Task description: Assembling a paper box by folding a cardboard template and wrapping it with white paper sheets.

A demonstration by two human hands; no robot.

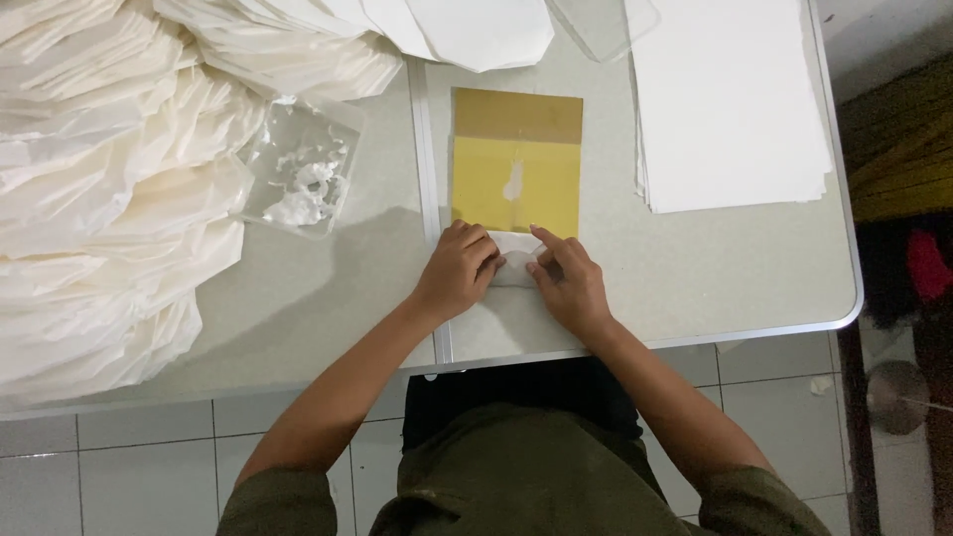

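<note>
A yellow board (516, 164) lies flat on the grey table (695, 268), with a smear of white paste in its middle. At its near edge sits a small folded white paper piece (513, 260). My left hand (457, 270) presses the paper's left side with bent fingers. My right hand (568, 283) holds down its right side, index finger stretched along the fold. Both hands touch the paper and almost meet over it.
A large heap of folded white paper pieces (109, 189) fills the left and back of the table. A clear plastic tray with white paste (303, 179) sits beside the board. A stack of white sheets (730, 99) lies at the right. Tiled floor below.
</note>
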